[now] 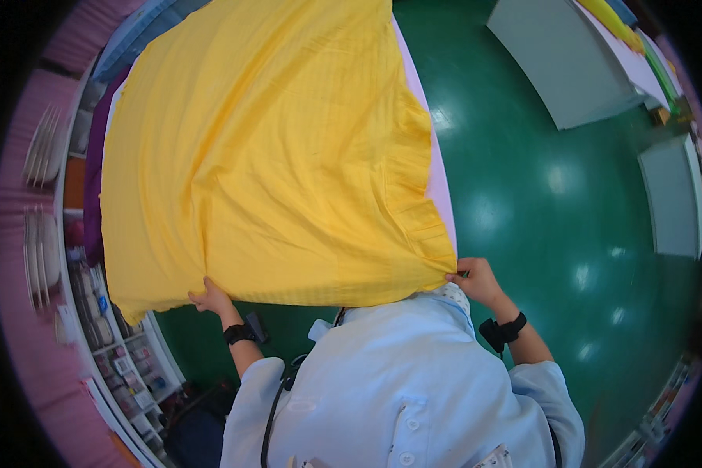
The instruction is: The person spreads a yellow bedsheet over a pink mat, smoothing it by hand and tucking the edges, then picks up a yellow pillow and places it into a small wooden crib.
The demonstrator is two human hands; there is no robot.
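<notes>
A large yellow cloth (288, 171) with a ruffled right border lies spread over a table, with soft creases running along its middle. Its near edge hangs just in front of my body. My left hand (210, 297) grips that edge left of centre, thumb on top and the other fingers partly hidden. At the near right corner, my right hand (476, 281) pinches the cloth between thumb and fingers. A strip of pale pink covering (441, 183) shows beneath the yellow cloth along the table's right side.
White shelves (136, 366) full of small items stand at the left, beside a pink curtain (35, 327). Purple fabric (93, 183) hangs at the table's left side. Green floor (554, 234) lies to the right, with a grey-white table (561, 62) and a white panel (671, 195) beyond.
</notes>
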